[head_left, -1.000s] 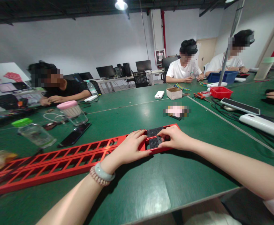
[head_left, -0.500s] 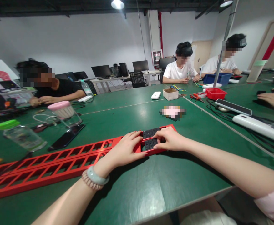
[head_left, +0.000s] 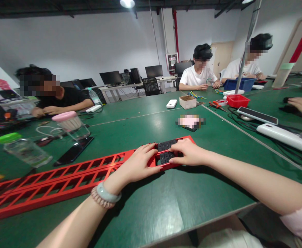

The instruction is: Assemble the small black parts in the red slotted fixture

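A long red slotted frame [head_left: 129, 156] lies across the green table, with two rows of slanted openings along its left part. My left hand [head_left: 139, 161] is laid across it, thumb at the near edge and fingers at the far edge, gripping it. In the frame's right end sit small black blocks in two rows, a far row [head_left: 164, 146] and a near row [head_left: 164, 158]. My right hand [head_left: 189, 153] has thumb and index finger closed on the right end of the near black blocks. Its fingers partly hide the blocks there.
A black phone [head_left: 74, 151], a green-lidded bottle [head_left: 28, 153] and a pink-lidded jar [head_left: 73, 125] stand behind the frame. Further right are a small box [head_left: 188, 102], a red bin [head_left: 238, 101] and a white power strip [head_left: 285, 137]. Several people sit around the table.
Both hands stay almost where they were on the frame and black blocks. The view has shifted slightly. At the far right, another person's hand has moved a little.
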The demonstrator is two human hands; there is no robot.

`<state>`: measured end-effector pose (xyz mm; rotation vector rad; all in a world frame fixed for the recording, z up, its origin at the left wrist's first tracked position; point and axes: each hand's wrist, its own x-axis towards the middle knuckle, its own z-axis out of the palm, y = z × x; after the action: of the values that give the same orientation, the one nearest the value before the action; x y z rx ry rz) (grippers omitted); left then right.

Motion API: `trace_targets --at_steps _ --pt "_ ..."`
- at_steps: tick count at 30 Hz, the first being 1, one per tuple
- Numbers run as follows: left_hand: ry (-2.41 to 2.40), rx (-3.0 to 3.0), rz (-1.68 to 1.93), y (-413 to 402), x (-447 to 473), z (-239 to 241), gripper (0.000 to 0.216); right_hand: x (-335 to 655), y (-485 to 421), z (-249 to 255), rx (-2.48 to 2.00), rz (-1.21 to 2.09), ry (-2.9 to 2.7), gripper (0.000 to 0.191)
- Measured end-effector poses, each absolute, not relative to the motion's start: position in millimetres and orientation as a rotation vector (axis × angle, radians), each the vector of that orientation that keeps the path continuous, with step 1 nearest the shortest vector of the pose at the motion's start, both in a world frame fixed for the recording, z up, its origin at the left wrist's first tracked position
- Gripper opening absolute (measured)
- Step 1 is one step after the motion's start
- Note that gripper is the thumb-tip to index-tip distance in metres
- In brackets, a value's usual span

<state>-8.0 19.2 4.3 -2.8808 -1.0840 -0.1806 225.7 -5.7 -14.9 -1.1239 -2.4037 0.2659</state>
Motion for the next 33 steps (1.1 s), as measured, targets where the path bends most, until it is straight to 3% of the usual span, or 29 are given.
trace_targets --at_steps 16,33 --pt "-1.077 -2.914 -0.248 20 -12 -1 0.06 221 -19 -12 -1.045 -0.098 -2.611 0.029" --pt "-1.069 -2.873 -0.195 21 -12 2 0.063 214 -21 -10 -1.022 -0.233 -2.66 0.04"
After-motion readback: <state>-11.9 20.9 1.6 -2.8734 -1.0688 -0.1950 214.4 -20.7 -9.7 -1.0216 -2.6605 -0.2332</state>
